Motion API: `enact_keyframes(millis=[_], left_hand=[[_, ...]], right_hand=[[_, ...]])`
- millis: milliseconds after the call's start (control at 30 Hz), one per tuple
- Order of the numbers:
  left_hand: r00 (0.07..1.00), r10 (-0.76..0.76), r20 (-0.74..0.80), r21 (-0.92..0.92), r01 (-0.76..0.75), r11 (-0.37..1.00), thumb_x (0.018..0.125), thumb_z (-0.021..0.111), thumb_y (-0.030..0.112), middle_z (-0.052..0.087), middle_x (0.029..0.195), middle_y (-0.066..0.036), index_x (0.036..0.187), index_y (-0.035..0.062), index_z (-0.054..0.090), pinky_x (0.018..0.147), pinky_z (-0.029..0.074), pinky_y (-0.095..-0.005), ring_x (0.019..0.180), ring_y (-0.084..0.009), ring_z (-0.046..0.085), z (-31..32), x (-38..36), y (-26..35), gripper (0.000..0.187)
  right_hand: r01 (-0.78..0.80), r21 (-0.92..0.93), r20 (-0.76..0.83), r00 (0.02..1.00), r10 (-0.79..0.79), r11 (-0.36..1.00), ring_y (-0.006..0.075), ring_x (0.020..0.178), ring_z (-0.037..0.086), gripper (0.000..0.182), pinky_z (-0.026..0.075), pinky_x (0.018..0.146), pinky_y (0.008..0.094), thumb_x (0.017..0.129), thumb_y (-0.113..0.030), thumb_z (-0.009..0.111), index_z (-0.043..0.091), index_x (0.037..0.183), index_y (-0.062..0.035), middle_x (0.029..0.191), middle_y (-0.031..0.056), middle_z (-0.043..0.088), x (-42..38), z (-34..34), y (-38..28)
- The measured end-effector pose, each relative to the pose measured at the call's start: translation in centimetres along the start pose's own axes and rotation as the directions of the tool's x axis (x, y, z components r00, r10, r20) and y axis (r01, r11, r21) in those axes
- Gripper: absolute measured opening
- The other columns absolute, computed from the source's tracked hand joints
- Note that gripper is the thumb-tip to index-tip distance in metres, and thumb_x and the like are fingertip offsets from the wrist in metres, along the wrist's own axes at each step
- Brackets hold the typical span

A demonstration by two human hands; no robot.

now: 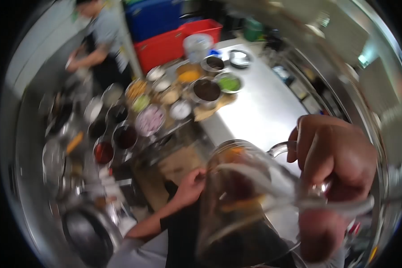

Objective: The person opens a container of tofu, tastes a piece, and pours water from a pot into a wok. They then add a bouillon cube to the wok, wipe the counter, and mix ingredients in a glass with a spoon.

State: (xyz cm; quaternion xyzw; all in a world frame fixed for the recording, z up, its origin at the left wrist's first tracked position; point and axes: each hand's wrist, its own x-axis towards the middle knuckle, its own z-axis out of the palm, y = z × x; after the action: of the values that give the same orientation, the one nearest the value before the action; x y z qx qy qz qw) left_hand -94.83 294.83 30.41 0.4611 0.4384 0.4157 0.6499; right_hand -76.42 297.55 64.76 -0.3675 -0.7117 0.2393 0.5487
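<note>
Close to the camera, my right hand [337,156] is closed around the handle side of a large clear container [241,192]. The container is tilted and blurred, with orange and dark red patches showing in or through it. A pale, rod-like part [339,205] crosses below my fingers. My left hand [191,186] is beside the container's far left side, its fingers curled; the container partly hides them, and what they hold cannot be made out.
Bowls of chopped onion [150,119], green pieces [229,83] and dark sauce [207,90] line the steel counter [254,102]. A black pan [87,234] is at lower left. Another person [100,49] stands at upper left near red bins [161,51].
</note>
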Motion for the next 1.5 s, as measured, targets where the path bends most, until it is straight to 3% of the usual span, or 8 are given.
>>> enact_keyframes(millis=[133, 233, 333, 800, 1033, 1233, 1333, 1500], left_hand=[[0.989, 0.065, -0.133, -0.053, -0.072, 0.996, 0.098, 0.072, 0.018, 0.069, 0.102, -0.003, 0.114, 0.0033, 0.068, 0.081, 0.053, -0.0290, 0.088, -0.0107, 0.063, -3.5, -3.3, 1.5, 0.022], [0.962, 0.060, -0.266, -0.052, -0.076, 0.996, 0.097, 0.073, 0.020, 0.069, 0.100, -0.004, 0.112, 0.0032, 0.067, 0.081, 0.053, -0.0303, 0.086, -0.0126, 0.064, -7.5, -5.1, -1.1, 0.023], [0.904, 0.082, -0.420, 0.025, -0.079, 0.997, 0.097, 0.071, 0.014, 0.067, 0.098, -0.002, 0.114, 0.0036, 0.065, 0.083, 0.051, -0.0270, 0.087, -0.0087, 0.061, -12.0, -9.3, -0.8, 0.021], [0.297, -0.331, -0.896, -0.332, 0.048, 0.942, 0.093, 0.075, 0.016, 0.069, 0.095, -0.003, 0.113, 0.0013, 0.069, 0.080, 0.051, -0.0270, 0.084, -0.0111, 0.062, -20.2, -28.6, -7.1, 0.026], [0.100, -0.447, -0.889, -0.453, -0.040, 0.891, 0.094, 0.073, 0.013, 0.070, 0.099, -0.003, 0.115, 0.0002, 0.069, 0.081, 0.049, -0.0259, 0.086, -0.0114, 0.060, -17.8, -29.6, -7.4, 0.025], [-0.109, -0.563, -0.819, -0.544, -0.162, 0.823, 0.097, 0.070, 0.014, 0.067, 0.099, -0.003, 0.115, 0.0009, 0.068, 0.079, 0.049, -0.0269, 0.086, -0.0118, 0.061, -16.4, -29.9, -6.6, 0.022], [-0.136, -0.590, -0.796, -0.568, -0.169, 0.805, 0.098, 0.069, 0.015, 0.066, 0.100, -0.003, 0.117, 0.0010, 0.067, 0.079, 0.049, -0.0264, 0.086, -0.0113, 0.061, -16.9, -29.0, -4.3, 0.023], [-0.079, -0.581, -0.810, -0.563, -0.171, 0.808, 0.100, 0.068, 0.015, 0.065, 0.098, -0.001, 0.117, 0.0031, 0.068, 0.078, 0.047, -0.0260, 0.087, -0.0101, 0.059, -18.2, -28.0, -2.5, 0.021]], right_hand=[[-0.003, 0.086, 0.409, 0.912, -0.033, 0.996, 0.0176, 0.049, 0.028, 0.053, 0.017, 0.050, 0.0362, 0.081, -0.037, 0.073, 0.033, 0.060, -0.0084, 0.057, 0.0015, 0.031, 0.8, 6.4, 4.5], [0.058, 0.213, 0.625, 0.759, -0.182, 0.975, 0.0121, 0.070, 0.044, 0.038, 0.040, 0.064, 0.0288, 0.094, -0.011, 0.066, 0.045, 0.123, 0.0018, 0.089, 0.0084, 0.055, -1.5, 11.9, 9.9], [-0.121, 0.065, 0.775, 0.631, 0.026, 0.991, 0.0125, 0.064, 0.035, 0.033, 0.031, 0.057, 0.0317, 0.098, -0.020, 0.061, 0.045, 0.076, -0.0005, 0.066, 0.0031, 0.037, -2.6, 20.5, 10.3], [-0.707, -0.260, 0.832, 0.181, 0.524, 0.657, 0.0156, 0.059, 0.054, 0.045, 0.052, 0.041, 0.0319, 0.099, -0.043, 0.056, 0.064, 0.088, -0.0002, 0.072, 0.0051, 0.056, -19.9, 64.4, 16.9], [-0.898, -0.359, 0.690, -0.072, 0.721, 0.254, 0.0368, 0.109, 0.063, 0.058, 0.059, 0.066, 0.0539, 0.099, -0.049, 0.047, 0.058, 0.132, -0.0022, 0.133, 0.0209, 0.060, -24.0, 80.6, 18.6], [-0.830, -0.319, 0.626, -0.546, 0.557, -0.457, 0.0132, 0.044, 0.034, 0.026, 0.047, 0.057, 0.0366, 0.100, -0.030, 0.039, 0.047, 0.082, -0.0120, 0.057, -0.0016, 0.031, -24.0, 87.5, 23.1], [-0.686, -0.297, 0.644, -0.657, 0.392, -0.664, 0.0212, 0.074, 0.050, 0.020, 0.048, 0.064, 0.0370, 0.102, -0.026, 0.040, 0.051, 0.095, -0.0117, 0.087, 0.0065, 0.050, -25.1, 89.7, 27.2], [-0.711, -0.394, 0.686, -0.649, 0.328, -0.582, 0.0138, 0.046, 0.033, 0.041, 0.045, 0.052, 0.0377, 0.104, -0.038, 0.042, 0.038, 0.069, -0.0168, 0.056, -0.0023, 0.035, -22.3, 88.0, 24.7]])
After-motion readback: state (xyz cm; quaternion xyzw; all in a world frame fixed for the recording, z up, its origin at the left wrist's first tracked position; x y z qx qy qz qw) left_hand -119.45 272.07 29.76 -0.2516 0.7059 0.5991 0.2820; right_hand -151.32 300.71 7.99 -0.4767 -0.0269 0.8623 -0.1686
